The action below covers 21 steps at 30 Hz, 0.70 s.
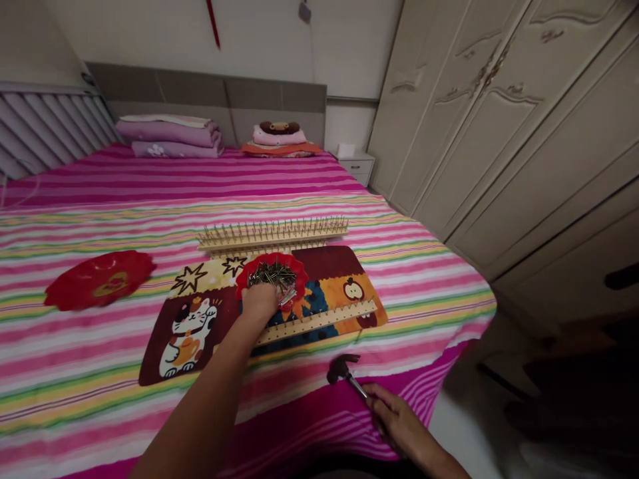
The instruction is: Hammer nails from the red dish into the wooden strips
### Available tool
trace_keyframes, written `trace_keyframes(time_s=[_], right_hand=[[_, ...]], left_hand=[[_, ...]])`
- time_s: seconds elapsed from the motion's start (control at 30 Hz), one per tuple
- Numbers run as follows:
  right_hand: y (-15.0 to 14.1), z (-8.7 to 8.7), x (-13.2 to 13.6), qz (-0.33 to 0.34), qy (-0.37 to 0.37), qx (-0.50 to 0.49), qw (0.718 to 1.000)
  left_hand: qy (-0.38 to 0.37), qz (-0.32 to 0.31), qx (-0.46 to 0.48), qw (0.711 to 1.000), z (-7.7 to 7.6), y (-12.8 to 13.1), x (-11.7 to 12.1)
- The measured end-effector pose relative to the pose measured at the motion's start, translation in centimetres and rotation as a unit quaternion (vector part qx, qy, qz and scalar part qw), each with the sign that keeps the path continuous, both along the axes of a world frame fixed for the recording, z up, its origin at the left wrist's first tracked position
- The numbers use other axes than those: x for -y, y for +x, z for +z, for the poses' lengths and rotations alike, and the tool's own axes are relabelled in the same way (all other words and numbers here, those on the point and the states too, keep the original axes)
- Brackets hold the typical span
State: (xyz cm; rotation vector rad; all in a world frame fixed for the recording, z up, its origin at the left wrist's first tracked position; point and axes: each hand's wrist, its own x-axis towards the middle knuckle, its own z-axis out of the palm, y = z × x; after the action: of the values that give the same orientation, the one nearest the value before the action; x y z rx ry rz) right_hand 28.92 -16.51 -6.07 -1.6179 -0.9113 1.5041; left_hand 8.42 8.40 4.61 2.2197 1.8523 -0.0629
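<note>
My left hand point(260, 303) reaches into a scalloped red bowl point(301, 266) of loose nails point(273, 273); its fingers are hidden from view among them. My right hand point(397, 416) is wrapped round the handle of a claw hammer point(344, 369), its dark head over the bed's near edge. Between the hands, a wooden strip point(322, 322) with a row of small marks or nails lies across the patterned mat point(224, 332), partly behind my left forearm. Beyond the bowl, wooden strips point(274, 234) bristle with many upright nails.
A red scalloped plate point(100, 279) lies at the left on the striped bedsheet point(90, 346). Folded bedding point(170, 136) and a smaller stack point(279, 138) rest by the headboard point(200, 93). A wardrobe point(464, 113) and a white nightstand point(357, 165) stand right of the bed.
</note>
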Motion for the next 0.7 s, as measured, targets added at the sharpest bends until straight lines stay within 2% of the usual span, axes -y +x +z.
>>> trace_keyframes(time_s=[0.1,0.2,0.27,0.3,0.37,0.43,0.47,0.5,0.57,0.7], right_hand=[[-0.1,0.1,0.0,-0.001,-0.003,-0.004,1.0],[-0.2,0.3,-0.1,0.001,-0.013,0.003,1.0],[-0.2,0.3,-0.2,0.001,-0.021,0.004,1.0],[-0.2,0.2,-0.2,0.002,-0.024,0.003,1.0],[0.0,-0.2,-0.2,0.001,-0.03,0.003,1.0],[0.1,-0.6,-0.2,-0.001,-0.035,0.008,0.999],[0.1,-0.7,-0.1,-0.002,-0.036,0.011,0.999],[0.1,-0.8,-0.1,-0.004,-0.038,0.014,0.999],[0.0,-0.7,0.0,-0.005,-0.04,0.017,0.999],[-0.2,-0.3,0.1,-0.012,-0.038,0.024,0.999]], left_hand=[[-0.008,0.008,0.007,1.0,0.0,0.3,-0.2],[-0.004,0.006,0.032,0.999,0.4,-0.6,-0.1],[0.006,0.007,0.083,0.996,0.6,-1.8,0.4],[0.009,0.013,0.139,0.99,0.7,-2.6,0.7],[0.001,0.043,0.299,0.953,0.9,-4.2,1.6],[-0.028,0.087,0.458,0.884,0.9,-5.7,2.8],[-0.045,0.11,0.509,0.853,0.9,-6.4,3.5],[-0.059,0.134,0.543,0.827,0.9,-7.1,4.2],[-0.067,0.174,0.579,0.794,0.7,-8.2,5.4],[-0.042,0.223,0.613,0.757,-0.3,-10.1,7.0]])
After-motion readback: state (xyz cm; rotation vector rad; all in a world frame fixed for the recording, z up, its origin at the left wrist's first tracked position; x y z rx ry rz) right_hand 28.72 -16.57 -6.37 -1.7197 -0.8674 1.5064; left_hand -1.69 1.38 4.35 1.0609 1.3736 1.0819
